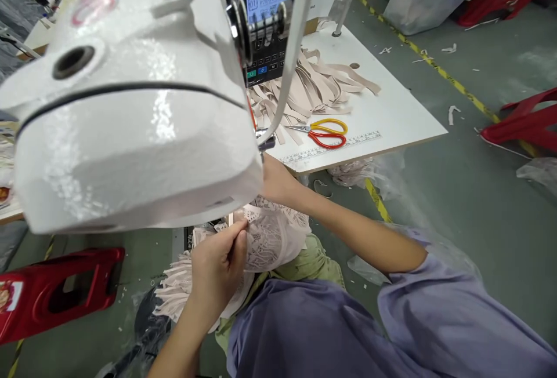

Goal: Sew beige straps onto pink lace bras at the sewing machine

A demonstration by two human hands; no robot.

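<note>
Pale pink lace fabric (265,239) hangs over the lap, below the head of a white sewing machine (143,152). My left hand (221,256) pinches the lace edge between thumb and fingers. Under the machine's right side is my right hand (278,181), its fingers hidden behind the machine head, close to the upper end of the lace. More pale strips (178,285) dangle to the left of my left wrist. The needle area cannot be seen from here.
On the white table (404,117) lie a pile of beige straps (322,85), scissors (326,133) with yellow and red handles, and a printed ruler (335,149). A control panel (270,18) stands behind. Red stools (61,291) and plastic bags (430,1) are on the floor.
</note>
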